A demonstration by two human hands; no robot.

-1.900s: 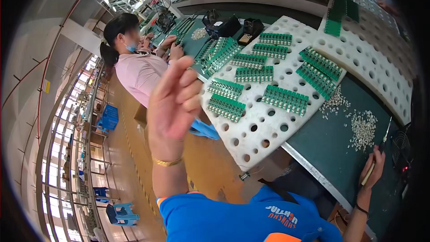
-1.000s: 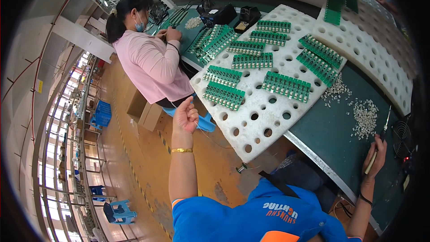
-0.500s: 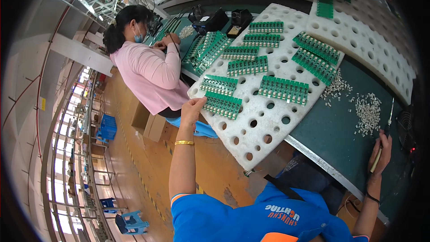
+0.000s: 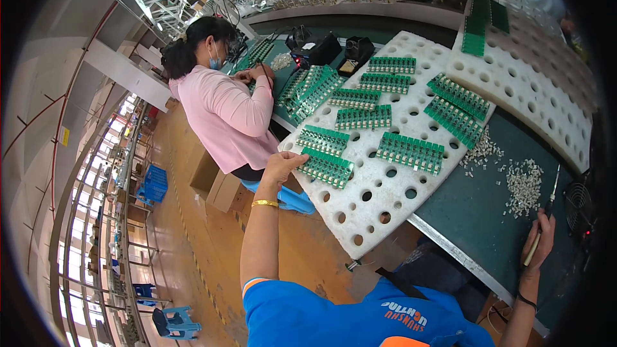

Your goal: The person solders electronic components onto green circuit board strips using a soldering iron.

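Observation:
My left hand [image 4: 283, 166] pinches the left end of a green circuit board panel [image 4: 326, 168], which lies on a white foam sheet [image 4: 398, 199] full of round holes. Several other green panels [image 4: 408, 153] are spread across that sheet. My right hand [image 4: 540, 238], at the lower right, is closed round a slim tool [image 4: 550, 202] with a dark grip and metal tip; a pale rod shows below the fingers. Heaps of small pale components [image 4: 522, 186] rest beside it on the green mat [image 4: 463, 218].
A co-worker [image 4: 218, 109] in pink works at left by black equipment [image 4: 315, 51]. A second foam sheet [image 4: 514, 83] holds darker boards at back right, a fan [image 4: 577, 204] stands by my right hand, and cartons [image 4: 222, 189] sit on the floor.
My left hand has come down from a raised position near the camera to the front-left panel and now grips its end. My right hand still holds the tool in much the same place.

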